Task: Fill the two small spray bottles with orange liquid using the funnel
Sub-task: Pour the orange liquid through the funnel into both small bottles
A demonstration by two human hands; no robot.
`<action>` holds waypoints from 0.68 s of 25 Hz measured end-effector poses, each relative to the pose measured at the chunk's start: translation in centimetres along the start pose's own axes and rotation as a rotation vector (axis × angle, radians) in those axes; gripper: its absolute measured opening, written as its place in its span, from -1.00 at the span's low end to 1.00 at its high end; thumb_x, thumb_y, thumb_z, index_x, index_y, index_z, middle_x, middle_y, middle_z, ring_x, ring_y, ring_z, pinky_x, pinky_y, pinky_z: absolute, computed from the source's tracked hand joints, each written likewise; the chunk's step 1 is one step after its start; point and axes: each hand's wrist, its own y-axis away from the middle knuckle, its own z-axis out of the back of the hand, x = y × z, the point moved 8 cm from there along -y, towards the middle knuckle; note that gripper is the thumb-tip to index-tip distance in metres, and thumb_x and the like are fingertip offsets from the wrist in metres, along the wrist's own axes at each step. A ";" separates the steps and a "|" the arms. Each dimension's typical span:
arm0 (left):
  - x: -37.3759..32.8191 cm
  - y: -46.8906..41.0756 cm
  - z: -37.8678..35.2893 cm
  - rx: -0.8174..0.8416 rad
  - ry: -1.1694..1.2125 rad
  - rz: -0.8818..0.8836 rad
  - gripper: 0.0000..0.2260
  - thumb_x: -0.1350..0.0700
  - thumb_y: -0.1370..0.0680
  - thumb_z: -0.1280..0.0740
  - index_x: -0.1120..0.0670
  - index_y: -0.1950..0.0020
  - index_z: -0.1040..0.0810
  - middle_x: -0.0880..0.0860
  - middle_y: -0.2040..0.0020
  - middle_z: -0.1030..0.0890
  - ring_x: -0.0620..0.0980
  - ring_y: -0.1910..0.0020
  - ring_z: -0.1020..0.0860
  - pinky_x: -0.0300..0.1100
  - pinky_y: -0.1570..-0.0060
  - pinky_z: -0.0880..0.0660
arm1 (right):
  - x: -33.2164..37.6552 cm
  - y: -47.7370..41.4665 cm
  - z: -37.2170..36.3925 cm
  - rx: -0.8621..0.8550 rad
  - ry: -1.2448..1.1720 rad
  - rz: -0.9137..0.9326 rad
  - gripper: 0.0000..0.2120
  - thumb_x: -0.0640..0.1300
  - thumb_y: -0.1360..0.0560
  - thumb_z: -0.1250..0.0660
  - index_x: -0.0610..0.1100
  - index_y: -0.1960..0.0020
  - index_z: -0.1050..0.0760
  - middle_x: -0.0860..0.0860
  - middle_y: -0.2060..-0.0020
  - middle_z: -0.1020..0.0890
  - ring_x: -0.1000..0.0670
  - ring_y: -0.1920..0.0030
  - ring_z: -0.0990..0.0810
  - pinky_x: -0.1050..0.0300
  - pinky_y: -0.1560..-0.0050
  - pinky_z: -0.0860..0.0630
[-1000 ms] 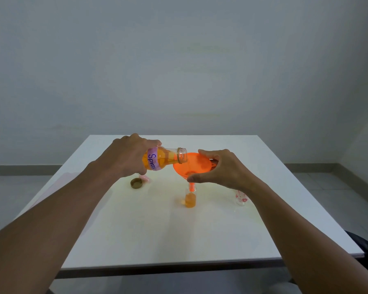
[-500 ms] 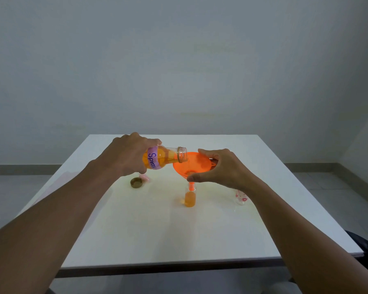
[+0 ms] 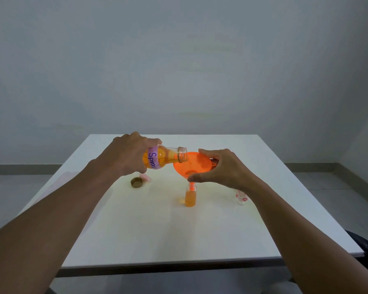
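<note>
The orange funnel [image 3: 192,166] stands with its narrow stem down in the neck of a small clear spray bottle [image 3: 190,196], which sits upright near the middle of the white table [image 3: 157,234] and is filled with orange liquid most of the way up. A shallow pool of liquid shows at the bottom of the funnel's bowl. Above the funnel's left rim hangs the open mouth of a larger clear bottle [image 3: 164,159], tipped almost flat, its lilac label hand-lettered "Spray"; orange liquid lies along its lower side and reaches toward the neck. The left hand [image 3: 129,153] is wrapped around that bottle's body from above, covering its base. The right hand [image 3: 219,168] holds the funnel by its right rim, thumb at the near edge and fingers curled over the far edge. To the right of the funnel, partly hidden behind the right wrist, stands a second small spray bottle [image 3: 241,197], clear with a pink flower print and with no orange visible in it. To the left of the funnel, a gold-brown screw cap [image 3: 137,182] lies on the table, and just beside it a small pink object [image 3: 146,178], half hidden under the left hand, cannot be made out.
</note>
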 end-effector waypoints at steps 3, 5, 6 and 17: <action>0.0 0.0 -0.1 0.004 0.002 -0.001 -0.26 0.13 -0.33 -0.48 -0.22 -0.46 -0.34 0.03 -0.08 -0.53 0.01 0.12 -0.40 -0.19 0.24 -0.34 | 0.0 0.0 0.0 -0.003 0.006 -0.001 0.14 0.50 -0.05 -0.46 0.01 -0.53 -0.37 0.01 -0.41 -0.50 0.06 -0.17 -0.46 0.15 -0.10 -0.51; 0.0 -0.1 -0.1 0.004 -0.003 -0.002 -0.26 0.12 -0.33 -0.48 -0.22 -0.47 -0.33 0.03 -0.09 -0.53 0.00 0.12 -0.40 -0.20 0.24 -0.33 | 0.0 0.0 0.1 -0.008 0.000 -0.002 0.07 0.42 -0.13 -0.52 0.00 -0.53 -0.37 0.02 -0.42 -0.50 0.06 -0.18 -0.46 0.13 -0.12 -0.52; 0.0 -0.1 -0.1 0.003 -0.005 -0.003 -0.25 0.12 -0.33 -0.49 -0.22 -0.47 -0.33 0.03 -0.09 -0.54 0.00 0.12 -0.40 -0.20 0.24 -0.33 | 0.0 0.0 0.1 -0.012 -0.004 -0.003 0.04 0.38 -0.16 -0.55 -0.01 -0.53 -0.37 0.02 -0.42 -0.49 0.04 -0.20 -0.48 0.11 -0.14 -0.53; -0.1 0.1 0.2 0.003 -0.002 0.003 -0.25 0.12 -0.34 -0.49 -0.21 -0.48 -0.32 0.06 -0.11 -0.53 0.05 0.07 -0.47 -0.20 0.22 -0.35 | 0.1 0.1 0.2 -0.001 -0.015 -0.005 0.14 0.48 -0.05 -0.45 -0.01 -0.53 -0.38 0.02 -0.41 -0.51 0.05 -0.18 -0.48 0.10 -0.14 -0.54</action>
